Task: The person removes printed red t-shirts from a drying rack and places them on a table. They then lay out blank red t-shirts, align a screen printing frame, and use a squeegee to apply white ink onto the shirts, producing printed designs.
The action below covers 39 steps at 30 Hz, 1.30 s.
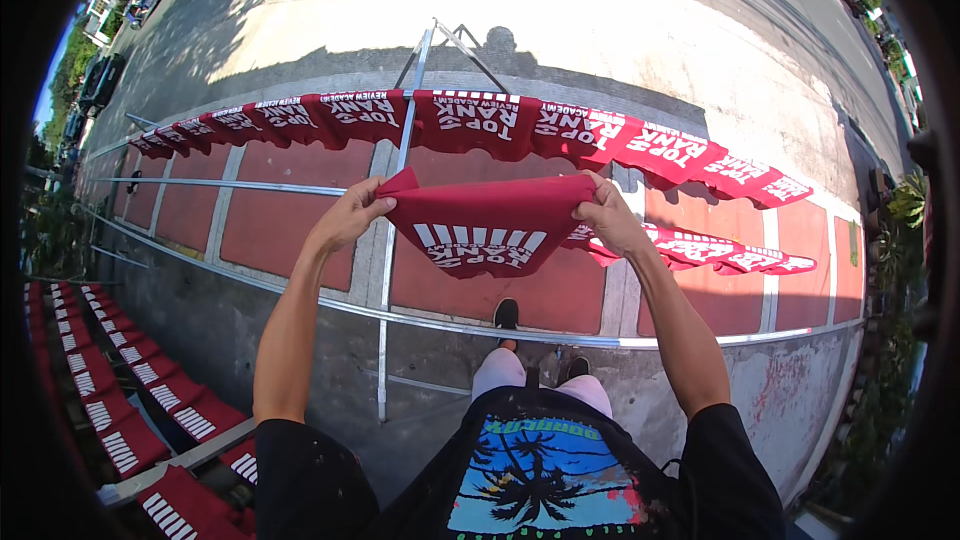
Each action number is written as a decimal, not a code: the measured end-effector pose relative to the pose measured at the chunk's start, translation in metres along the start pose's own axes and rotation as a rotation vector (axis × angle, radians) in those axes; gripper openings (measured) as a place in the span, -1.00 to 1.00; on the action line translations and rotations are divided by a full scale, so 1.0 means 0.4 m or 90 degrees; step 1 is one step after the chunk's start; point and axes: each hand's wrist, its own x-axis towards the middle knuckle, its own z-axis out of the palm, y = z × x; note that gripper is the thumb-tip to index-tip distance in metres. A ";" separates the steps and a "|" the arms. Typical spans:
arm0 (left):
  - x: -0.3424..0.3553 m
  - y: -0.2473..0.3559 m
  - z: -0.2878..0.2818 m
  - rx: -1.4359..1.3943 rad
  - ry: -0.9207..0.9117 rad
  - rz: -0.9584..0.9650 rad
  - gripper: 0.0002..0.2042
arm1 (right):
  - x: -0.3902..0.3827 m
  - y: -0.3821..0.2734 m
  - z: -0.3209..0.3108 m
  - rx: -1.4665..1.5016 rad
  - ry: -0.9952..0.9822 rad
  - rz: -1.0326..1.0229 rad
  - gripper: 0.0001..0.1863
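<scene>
Stretched between my two hands is a dark red cloth [480,208] with white stripes and white lettering printed on its lower part. My left hand [348,215] pinches its upper left corner, where a small flap of fabric sticks up. At the upper right corner my right hand [612,218] grips it between thumb and fingers. The cloth hangs above a metal rail rack [270,186]. Beyond it, a row of similar red printed cloths [365,115] hangs along the rack's far rail. A shorter row of red cloths [735,255] hangs to the right, partly behind my right hand.
More red striped cloths [140,370] hang in rows at the lower left. A long near rail [520,333] crosses in front of my feet, with an upright bar [384,370] below it. Paved ground with red panels [280,230] lies under the rack, and a sunlit road [560,10] beyond.
</scene>
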 end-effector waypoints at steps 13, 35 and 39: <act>0.215 -0.010 -0.071 0.018 -0.020 -0.012 -0.70 | 0.205 0.002 -0.098 0.008 0.011 -0.032 -0.48; 0.560 -0.080 -0.109 0.111 0.054 0.008 -0.70 | 0.507 0.058 -0.254 -0.312 0.253 -0.138 -0.87; 0.637 -0.181 -0.097 0.104 0.067 -0.002 -0.67 | 0.581 0.145 -0.287 -0.521 0.317 -0.159 -0.85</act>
